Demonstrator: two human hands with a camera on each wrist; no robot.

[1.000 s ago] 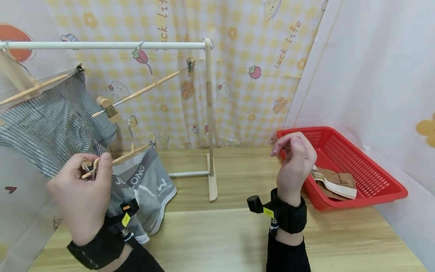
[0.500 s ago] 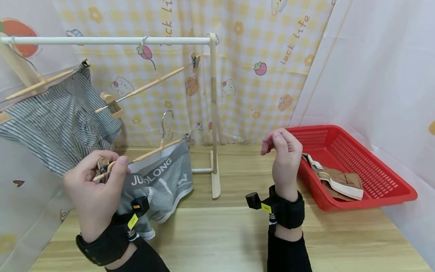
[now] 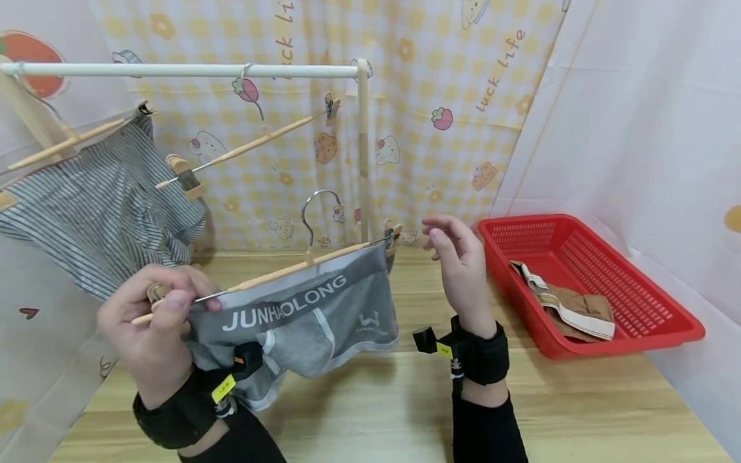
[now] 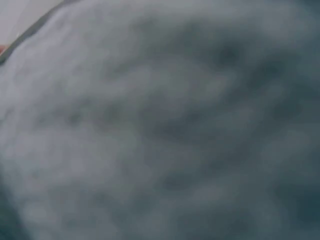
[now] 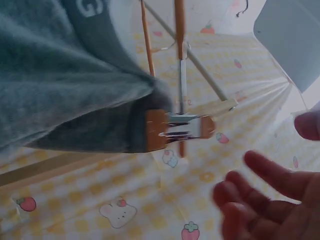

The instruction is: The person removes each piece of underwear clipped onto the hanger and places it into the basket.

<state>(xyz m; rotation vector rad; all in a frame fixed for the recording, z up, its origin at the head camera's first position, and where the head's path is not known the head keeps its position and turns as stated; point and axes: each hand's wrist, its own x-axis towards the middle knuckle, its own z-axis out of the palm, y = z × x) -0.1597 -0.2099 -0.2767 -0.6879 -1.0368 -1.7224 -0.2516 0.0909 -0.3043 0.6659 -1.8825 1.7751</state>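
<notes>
My left hand (image 3: 152,325) grips the left clip end of a wooden clip hanger (image 3: 274,275). Grey boxer briefs (image 3: 353,305) with a lettered waistband hang from this hanger, tilted up to the right. At its far end a wooden clip (image 5: 156,131) pinches the waistband corner. My right hand (image 3: 461,273) is held up to the right of that clip, apart from it, fingers loosely bent and holding nothing. Blurred grey cloth (image 4: 150,125) fills the left wrist view. My left fingers partly hide the near clip.
A rack with a white rail (image 3: 173,70) stands behind, bearing striped shorts (image 3: 110,199) on one hanger and a bare clip hanger (image 3: 243,153). To the right, a red basket (image 3: 642,344) holds folded brown clothing (image 3: 579,308) with a white band.
The hanger and boxer briefs have swung out to the right and toward me, now spread between my hands. My right hand has moved left, toward the far clip.
</notes>
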